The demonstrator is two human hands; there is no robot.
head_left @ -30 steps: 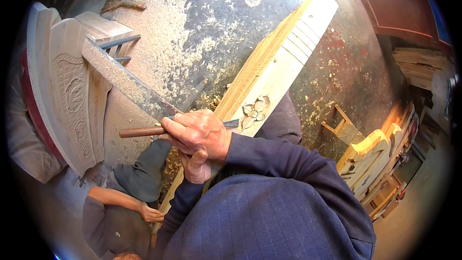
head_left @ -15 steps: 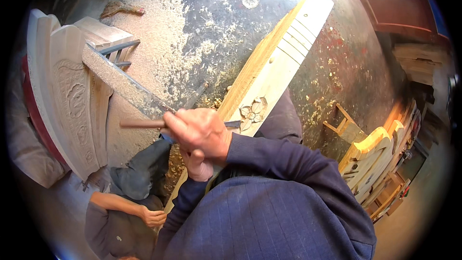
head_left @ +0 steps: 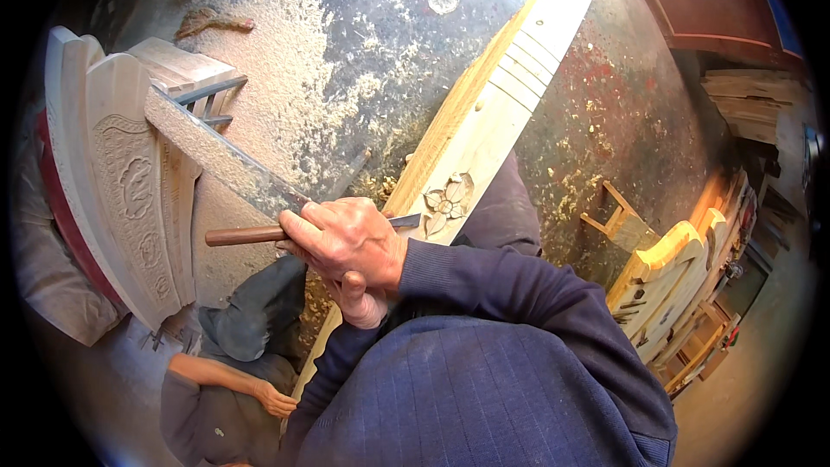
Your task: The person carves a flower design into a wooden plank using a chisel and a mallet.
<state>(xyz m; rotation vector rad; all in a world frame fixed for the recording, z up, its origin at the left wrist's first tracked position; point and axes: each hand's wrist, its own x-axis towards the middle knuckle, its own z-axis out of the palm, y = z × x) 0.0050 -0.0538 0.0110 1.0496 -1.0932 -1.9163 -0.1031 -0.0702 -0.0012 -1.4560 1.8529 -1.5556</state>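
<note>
My right hand point(head_left: 350, 242) is closed round a chisel with a brown wooden handle point(head_left: 245, 236). The handle sticks out to the left, and its flat metal blade shows at the right, close to a carved flower point(head_left: 447, 199) on a long pale wooden beam point(head_left: 506, 125). Beneath the right hand is my left hand point(head_left: 361, 303), one digit bent up against the right hand's heel. Its other fingers are hidden, so what it holds cannot be made out. The beam runs from far right to near left, under my arms.
At the left stand a carved wooden panel point(head_left: 138, 182) and a long board point(head_left: 212, 143) covered with wood dust. A co-worker's hand point(head_left: 275, 399) touches the beam's near end. A small stool point(head_left: 622, 223) and more shaped boards point(head_left: 661, 281) are at the right. Sawdust point(head_left: 285, 60) covers the floor.
The chisel's handle end has dipped, so the tool slants up toward its blade. Both hands keep the same grip, and the whole view has shifted slightly.
</note>
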